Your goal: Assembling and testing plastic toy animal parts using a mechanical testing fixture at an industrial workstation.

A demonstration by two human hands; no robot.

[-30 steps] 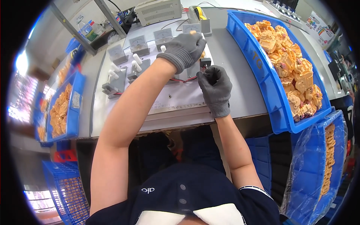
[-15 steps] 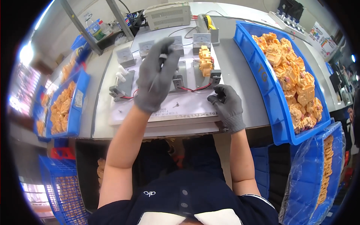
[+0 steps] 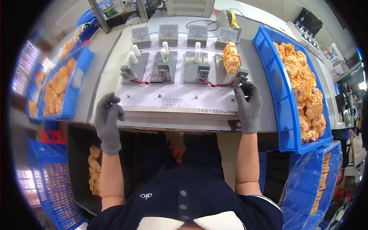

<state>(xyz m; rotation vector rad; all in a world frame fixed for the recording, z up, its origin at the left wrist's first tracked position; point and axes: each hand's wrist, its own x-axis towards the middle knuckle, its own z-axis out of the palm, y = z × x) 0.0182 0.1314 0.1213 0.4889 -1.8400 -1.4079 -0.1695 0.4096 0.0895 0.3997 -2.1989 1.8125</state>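
Judged step: tending the orange part (image 3: 231, 61), seated on the rightmost stand (image 3: 221, 73). Left hand (image 3: 109, 120) empty, loosely curled, near left. Right hand (image 3: 249, 105) narrowly curled by stand; contact unclear. Next move would call for reaching farther.

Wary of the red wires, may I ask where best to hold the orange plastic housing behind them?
Take the orange plastic housing by its upper body, probably from above left: that part stands exposed, while a grey metal block with red wires stands in front.
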